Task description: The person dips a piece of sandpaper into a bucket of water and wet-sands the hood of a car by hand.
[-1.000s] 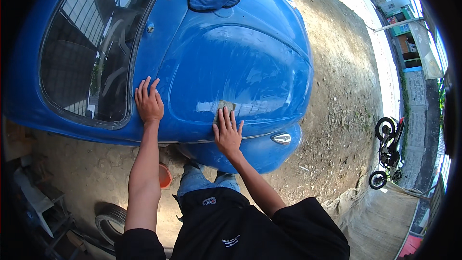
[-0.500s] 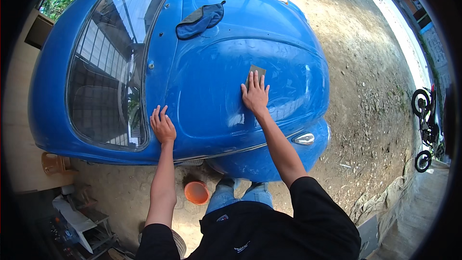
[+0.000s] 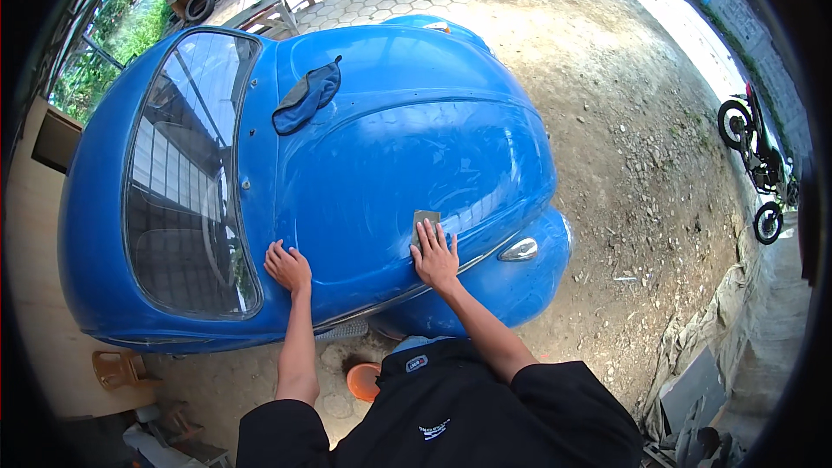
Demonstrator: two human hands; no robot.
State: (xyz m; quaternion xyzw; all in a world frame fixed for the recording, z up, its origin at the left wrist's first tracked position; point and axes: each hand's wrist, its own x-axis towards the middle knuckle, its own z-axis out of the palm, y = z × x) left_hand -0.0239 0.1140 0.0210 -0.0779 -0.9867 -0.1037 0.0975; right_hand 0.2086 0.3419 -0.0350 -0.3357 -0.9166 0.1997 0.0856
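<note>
Under the outstretched fingers of my right hand [image 3: 435, 258] lies a grey-brown piece of sandpaper [image 3: 425, 216], pressed flat on the near side of a blue car's hood [image 3: 373, 165]. The hand is open, and the sheet's far edge shows beyond the fingertips. My left hand [image 3: 289, 267] rests open, fingers a little bent, on the blue bodywork by the lower corner of the windshield [image 3: 186, 199]. It holds nothing. Farther up the hood, near the windshield, a blue and grey cloth [image 3: 308, 97] lies crumpled. Pale smears mark the paint.
An orange bucket [image 3: 364, 380] stands on the ground by my body, below the car. The fender with its chrome-trimmed lamp [image 3: 519, 250] bulges at the near right. A brown plastic chair [image 3: 117, 370] is at the lower left, a motorcycle [image 3: 756, 149] at the far right.
My right hand and the sandpaper have slid toward me across the hood, to its near edge. My left hand stays by the windshield corner. The view has shifted.
</note>
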